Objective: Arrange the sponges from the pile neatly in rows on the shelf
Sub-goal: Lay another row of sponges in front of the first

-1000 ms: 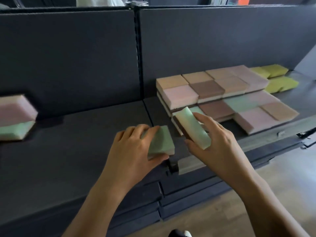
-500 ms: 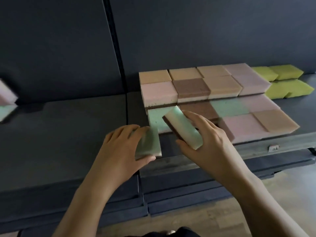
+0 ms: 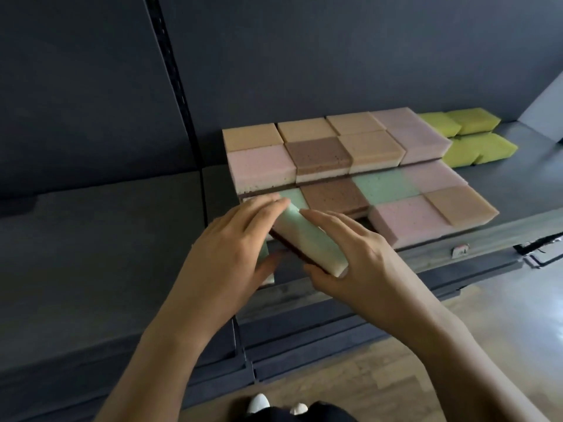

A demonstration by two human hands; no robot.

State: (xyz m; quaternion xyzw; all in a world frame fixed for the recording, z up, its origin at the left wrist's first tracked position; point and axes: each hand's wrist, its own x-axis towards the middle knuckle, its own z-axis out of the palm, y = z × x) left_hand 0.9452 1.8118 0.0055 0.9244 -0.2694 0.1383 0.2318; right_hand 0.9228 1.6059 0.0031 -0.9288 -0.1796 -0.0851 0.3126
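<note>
Rows of tan, pink, brown and green sponges lie in two layers on the dark shelf. My right hand grips a tilted green sponge with a brown underside just above the shelf's front left corner. My left hand holds a second green sponge, mostly hidden under the palm, at the left end of the front row. The two hands nearly touch.
Yellow-green sponges sit at the shelf's back right. A dark upright divides the back panels. A lower dark shelf spreads to the left. Wooden floor and a shoe show below.
The view has swung right, so the pile at far left is out of frame. My left hand has moved right with its green sponge, closing up against the right hand's sponge.
</note>
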